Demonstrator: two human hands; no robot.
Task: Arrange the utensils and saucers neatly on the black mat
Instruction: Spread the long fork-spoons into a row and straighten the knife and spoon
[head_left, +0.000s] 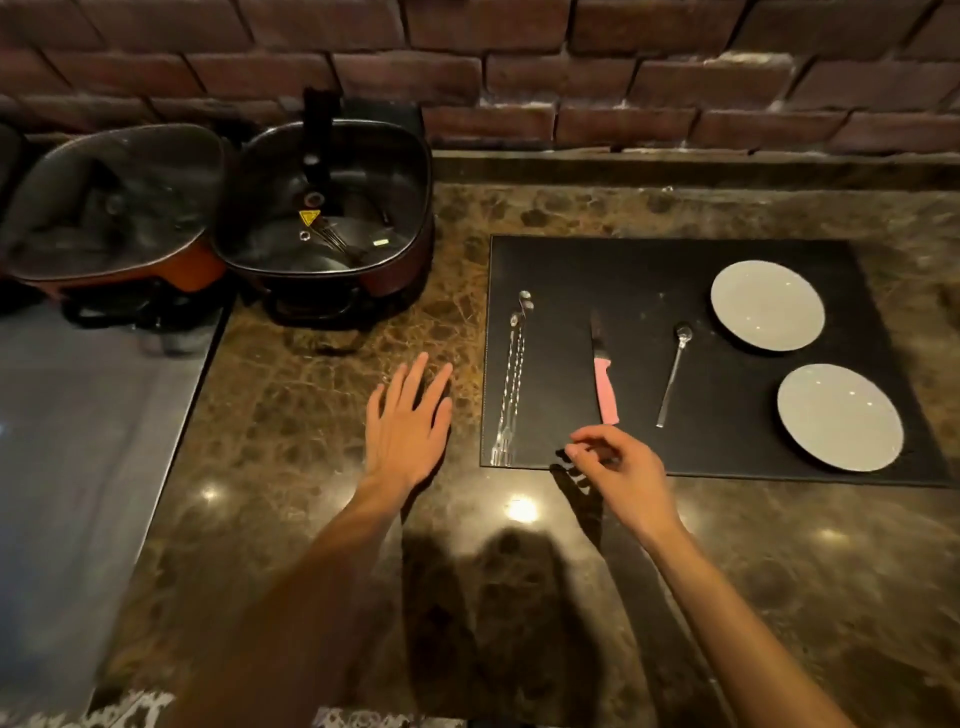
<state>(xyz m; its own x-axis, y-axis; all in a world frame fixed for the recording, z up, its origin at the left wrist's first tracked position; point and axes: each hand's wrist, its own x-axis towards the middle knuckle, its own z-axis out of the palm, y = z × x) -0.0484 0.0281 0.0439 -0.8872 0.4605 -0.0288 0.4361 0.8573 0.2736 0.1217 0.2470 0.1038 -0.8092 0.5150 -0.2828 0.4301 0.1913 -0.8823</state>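
Note:
The black mat lies on the marble counter at the right. On it, from left to right, lie two long twisted forks side by side, a pink-handled knife, a spoon and two white saucers: one at the far right, one nearer. My left hand rests flat on the counter just left of the mat, fingers spread. My right hand hovers over the mat's front edge below the knife handle, fingers loosely curled, holding nothing.
Two square lidded electric pots stand at the back left of the counter. A brick wall runs along the back. A glossy dark panel borders the counter on the left.

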